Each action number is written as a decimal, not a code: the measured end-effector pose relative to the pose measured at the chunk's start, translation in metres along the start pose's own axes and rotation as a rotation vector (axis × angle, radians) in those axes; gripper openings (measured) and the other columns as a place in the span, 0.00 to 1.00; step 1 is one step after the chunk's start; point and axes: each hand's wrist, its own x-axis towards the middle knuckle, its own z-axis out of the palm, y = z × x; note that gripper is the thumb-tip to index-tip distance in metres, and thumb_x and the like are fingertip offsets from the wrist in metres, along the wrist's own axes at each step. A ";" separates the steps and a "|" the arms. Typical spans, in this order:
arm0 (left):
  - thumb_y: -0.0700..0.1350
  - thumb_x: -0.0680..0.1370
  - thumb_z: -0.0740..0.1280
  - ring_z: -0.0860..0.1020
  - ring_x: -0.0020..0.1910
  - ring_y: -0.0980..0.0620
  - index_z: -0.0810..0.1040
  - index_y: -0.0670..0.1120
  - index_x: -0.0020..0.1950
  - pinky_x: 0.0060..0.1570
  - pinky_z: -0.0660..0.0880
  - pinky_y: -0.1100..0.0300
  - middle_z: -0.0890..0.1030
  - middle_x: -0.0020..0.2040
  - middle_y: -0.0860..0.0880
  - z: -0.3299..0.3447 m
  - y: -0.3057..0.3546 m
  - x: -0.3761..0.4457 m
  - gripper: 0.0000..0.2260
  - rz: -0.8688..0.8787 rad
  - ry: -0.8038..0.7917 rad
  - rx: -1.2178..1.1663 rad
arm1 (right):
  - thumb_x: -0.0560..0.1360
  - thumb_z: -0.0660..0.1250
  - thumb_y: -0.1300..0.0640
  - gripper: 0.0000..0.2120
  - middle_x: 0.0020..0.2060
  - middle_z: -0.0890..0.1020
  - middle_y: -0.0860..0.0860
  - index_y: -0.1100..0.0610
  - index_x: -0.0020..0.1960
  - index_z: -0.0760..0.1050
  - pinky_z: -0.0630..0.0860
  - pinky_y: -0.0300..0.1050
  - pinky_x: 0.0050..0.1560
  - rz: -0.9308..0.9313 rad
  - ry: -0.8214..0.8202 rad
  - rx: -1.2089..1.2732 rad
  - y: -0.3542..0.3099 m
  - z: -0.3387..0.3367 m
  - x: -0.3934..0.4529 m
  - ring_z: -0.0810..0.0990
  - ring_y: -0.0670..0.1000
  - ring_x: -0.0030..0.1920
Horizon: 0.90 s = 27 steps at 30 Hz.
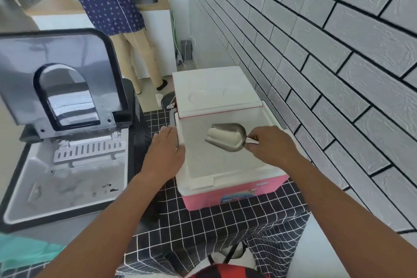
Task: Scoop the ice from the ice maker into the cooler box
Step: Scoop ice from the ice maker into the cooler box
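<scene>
A pink cooler box [234, 192] with a white inside stands open on the checked cloth, its white lid [214, 90] tipped back. My right hand [273, 144] grips the handle of a steel scoop [225, 136] held over the cooler's opening, its mouth facing left. I cannot tell whether any ice lies in the scoop. My left hand [164, 153] rests flat against the cooler's left rim, fingers straight. To the left stands the black ice maker [65, 176], its lid [58, 81] raised and its pale bin showing.
A black-and-white checked cloth [203, 232] covers the table. A grey brick wall [316, 74] runs close along the right. Another person [112, 7] stands at a counter with a sink at the back. A teal item [22, 253] lies at the lower left.
</scene>
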 end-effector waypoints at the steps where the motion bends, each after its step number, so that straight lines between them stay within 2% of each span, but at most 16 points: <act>1: 0.45 0.80 0.59 0.68 0.67 0.45 0.67 0.44 0.69 0.69 0.60 0.54 0.70 0.67 0.49 -0.009 -0.005 -0.003 0.18 0.016 0.038 -0.017 | 0.71 0.68 0.44 0.07 0.41 0.83 0.46 0.47 0.45 0.80 0.77 0.46 0.42 -0.013 0.008 0.033 -0.013 -0.004 0.000 0.80 0.52 0.44; 3: 0.47 0.81 0.60 0.62 0.74 0.48 0.64 0.47 0.75 0.72 0.53 0.56 0.66 0.74 0.52 -0.030 -0.020 -0.011 0.22 -0.003 0.100 -0.023 | 0.71 0.68 0.44 0.07 0.40 0.83 0.45 0.46 0.44 0.80 0.76 0.46 0.42 -0.051 0.028 0.068 -0.042 -0.011 0.000 0.79 0.51 0.43; 5: 0.49 0.81 0.61 0.58 0.76 0.49 0.62 0.48 0.77 0.72 0.53 0.55 0.62 0.77 0.51 -0.052 -0.042 -0.020 0.25 -0.053 0.149 -0.007 | 0.71 0.68 0.44 0.07 0.37 0.82 0.43 0.46 0.42 0.79 0.74 0.44 0.40 -0.093 0.035 0.071 -0.076 -0.014 0.001 0.79 0.50 0.41; 7: 0.50 0.81 0.61 0.58 0.77 0.49 0.62 0.50 0.77 0.73 0.56 0.52 0.61 0.78 0.51 -0.074 -0.070 -0.034 0.25 -0.118 0.173 -0.006 | 0.71 0.67 0.44 0.07 0.37 0.81 0.43 0.46 0.41 0.79 0.74 0.45 0.40 -0.149 0.032 0.076 -0.112 -0.013 0.001 0.78 0.49 0.41; 9: 0.49 0.81 0.61 0.60 0.76 0.50 0.63 0.49 0.77 0.72 0.57 0.52 0.62 0.77 0.51 -0.096 -0.100 -0.050 0.24 -0.180 0.205 0.003 | 0.71 0.68 0.45 0.07 0.39 0.81 0.43 0.47 0.43 0.80 0.75 0.46 0.42 -0.219 0.024 0.088 -0.149 -0.011 0.000 0.78 0.50 0.42; 13: 0.44 0.80 0.63 0.64 0.73 0.46 0.67 0.43 0.74 0.72 0.60 0.53 0.66 0.75 0.45 -0.132 -0.157 -0.085 0.23 -0.252 0.287 -0.002 | 0.70 0.70 0.46 0.06 0.38 0.81 0.44 0.47 0.43 0.82 0.74 0.44 0.38 -0.355 0.014 0.061 -0.213 -0.007 -0.005 0.78 0.50 0.40; 16: 0.41 0.78 0.64 0.64 0.73 0.41 0.65 0.38 0.74 0.73 0.59 0.49 0.65 0.75 0.40 -0.147 -0.189 -0.106 0.25 -0.298 0.258 0.072 | 0.69 0.69 0.47 0.05 0.36 0.81 0.45 0.47 0.42 0.82 0.67 0.40 0.31 -0.432 -0.004 -0.138 -0.254 -0.004 -0.010 0.77 0.50 0.37; 19: 0.40 0.78 0.63 0.63 0.72 0.38 0.63 0.35 0.74 0.72 0.58 0.45 0.66 0.73 0.36 -0.149 -0.210 -0.120 0.25 -0.342 0.167 0.091 | 0.68 0.68 0.54 0.03 0.32 0.76 0.49 0.52 0.40 0.79 0.62 0.39 0.30 -0.472 -0.010 -0.399 -0.297 0.004 -0.020 0.74 0.51 0.32; 20: 0.41 0.79 0.62 0.64 0.72 0.38 0.63 0.35 0.74 0.71 0.59 0.46 0.67 0.72 0.36 -0.148 -0.214 -0.123 0.24 -0.354 0.155 0.065 | 0.68 0.67 0.57 0.01 0.30 0.72 0.49 0.54 0.38 0.76 0.61 0.39 0.30 -0.474 -0.003 -0.494 -0.311 0.008 -0.024 0.70 0.50 0.29; 21: 0.41 0.79 0.62 0.65 0.71 0.38 0.63 0.36 0.73 0.70 0.61 0.46 0.67 0.72 0.36 -0.147 -0.216 -0.124 0.24 -0.352 0.156 0.036 | 0.68 0.65 0.59 0.05 0.29 0.68 0.49 0.55 0.35 0.71 0.61 0.40 0.32 -0.468 0.006 -0.580 -0.325 0.014 -0.028 0.68 0.50 0.29; 23: 0.41 0.80 0.60 0.63 0.73 0.40 0.61 0.38 0.75 0.72 0.60 0.47 0.64 0.74 0.39 -0.144 -0.219 -0.124 0.24 -0.325 0.163 0.003 | 0.70 0.63 0.62 0.09 0.28 0.66 0.49 0.54 0.33 0.66 0.64 0.43 0.37 -0.448 -0.028 -0.724 -0.350 0.029 -0.035 0.68 0.51 0.32; 25: 0.42 0.81 0.58 0.58 0.76 0.43 0.57 0.41 0.78 0.73 0.59 0.49 0.59 0.78 0.43 -0.142 -0.221 -0.124 0.25 -0.307 0.169 0.006 | 0.71 0.62 0.62 0.05 0.32 0.70 0.49 0.53 0.40 0.72 0.67 0.45 0.40 -0.447 -0.081 -0.811 -0.367 0.045 -0.034 0.72 0.52 0.36; 27: 0.43 0.82 0.58 0.57 0.77 0.45 0.57 0.42 0.78 0.73 0.57 0.51 0.57 0.79 0.45 -0.140 -0.224 -0.124 0.25 -0.295 0.184 -0.005 | 0.72 0.62 0.62 0.10 0.43 0.77 0.50 0.54 0.51 0.76 0.72 0.48 0.45 -0.439 -0.165 -0.832 -0.376 0.060 -0.027 0.77 0.54 0.45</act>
